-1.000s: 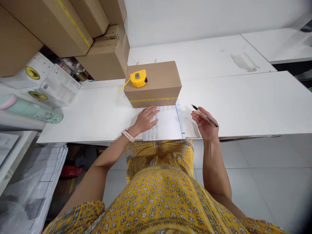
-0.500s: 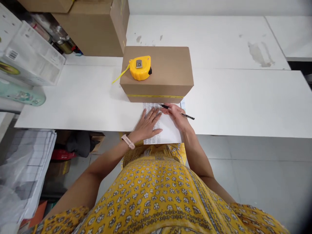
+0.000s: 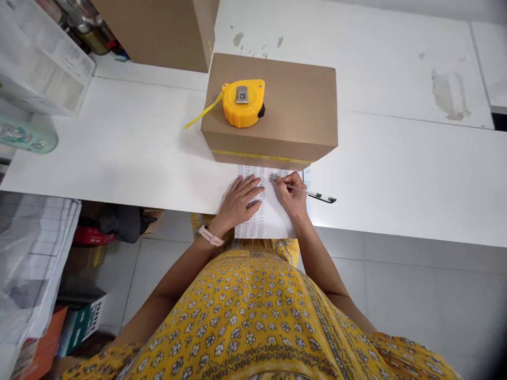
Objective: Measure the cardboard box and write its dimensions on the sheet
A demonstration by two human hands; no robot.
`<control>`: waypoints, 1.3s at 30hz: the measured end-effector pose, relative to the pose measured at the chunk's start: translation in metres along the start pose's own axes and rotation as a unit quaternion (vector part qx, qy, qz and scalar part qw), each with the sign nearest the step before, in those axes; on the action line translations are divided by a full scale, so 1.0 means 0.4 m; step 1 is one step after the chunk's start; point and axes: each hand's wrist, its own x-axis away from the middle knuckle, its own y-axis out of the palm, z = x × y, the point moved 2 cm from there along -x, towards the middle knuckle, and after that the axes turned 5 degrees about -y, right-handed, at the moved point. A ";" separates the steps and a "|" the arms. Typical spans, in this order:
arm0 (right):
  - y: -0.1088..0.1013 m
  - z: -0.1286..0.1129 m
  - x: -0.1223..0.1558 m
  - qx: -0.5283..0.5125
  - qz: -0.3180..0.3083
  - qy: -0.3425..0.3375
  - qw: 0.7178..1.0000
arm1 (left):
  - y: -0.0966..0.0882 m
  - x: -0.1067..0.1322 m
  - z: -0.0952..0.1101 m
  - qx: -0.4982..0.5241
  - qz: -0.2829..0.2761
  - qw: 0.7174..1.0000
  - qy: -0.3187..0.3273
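A printed sheet of paper lies at the near edge of the white table, partly under a brown cardboard box. My left hand rests flat on the sheet, fingers spread. My right hand grips a pen with its tip on the paper near the box. A yellow tape measure sits on top of the box, its tape end hanging off the left side.
A larger cardboard box stands at the back left. White packaged boxes and a green cylinder lie at the far left. Folded sheets and small boxes sit on the floor under the table's left end.
My right hand has come in from the right with the pen and set its tip on the paper. The view has tilted down closer to the box. My left hand stays on the sheet.
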 end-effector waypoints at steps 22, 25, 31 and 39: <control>0.007 -0.003 0.003 0.068 -0.018 -0.033 0.997 | -0.002 -0.001 0.002 0.012 0.005 1.000 -0.011; 0.007 -0.006 0.002 0.069 -0.021 -0.034 0.997 | -0.005 -0.002 0.004 0.013 0.001 1.000 -0.011; 0.009 -0.008 0.001 0.063 -0.020 -0.036 0.997 | -0.002 0.000 0.002 0.013 0.006 1.000 -0.008; 0.010 0.003 0.003 0.044 -0.020 -0.030 0.998 | -0.001 0.000 -0.001 0.002 0.012 1.000 -0.002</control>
